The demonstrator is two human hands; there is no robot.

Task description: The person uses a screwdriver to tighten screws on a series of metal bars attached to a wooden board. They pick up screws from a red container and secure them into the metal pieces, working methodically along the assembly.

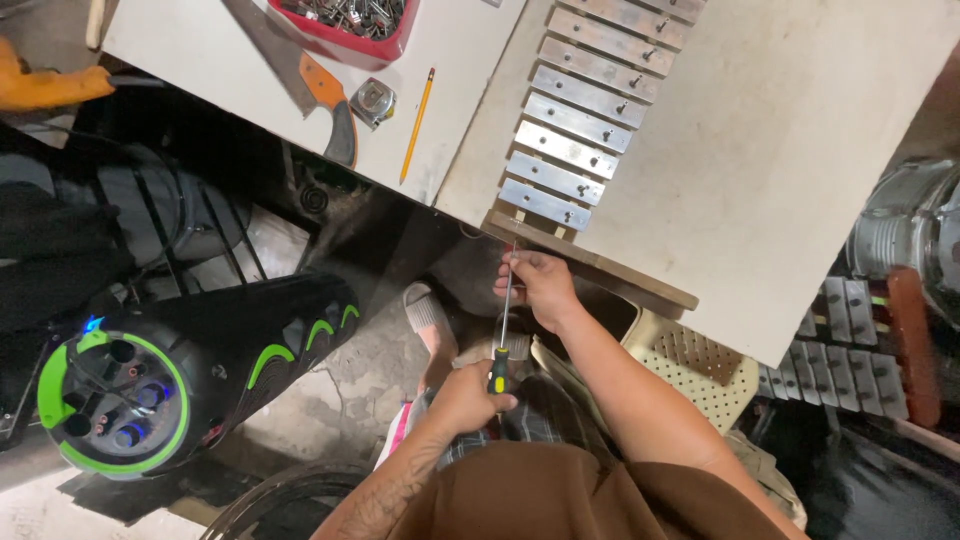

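The screwdriver (503, 330) stood with its long axis nearly straight from the person's body toward the near edge of the counter (800, 180), handle low and tip high in the head view. The left hand (468, 398) was wrapped in a closed grip around the black-and-yellow handle, close to the lap. The right hand (540, 288) was farther forward, its fingers pinched around the thin metal shaft just short of the tip, so the right hand was the nearer of the two to the work. The tip pointed at the wooden frame (590, 262) that ran under the nearest metal bar (545, 204) of a row of grey bars, each bar fixed with small screws. The frame lay directly beyond the right-hand grip, along the same line as the shaft; whether the tip was touching the wood or a screw head could not be told, as the fingers hid that point. The row of bars ran away from the person at a slant, across the shaft's axis. Well apart to the left on the counter lay a yellow pencil (417, 124), a tape measure (373, 102), a handsaw (322, 95) with an orange and black handle, and a red tray (345, 45) of small metal parts
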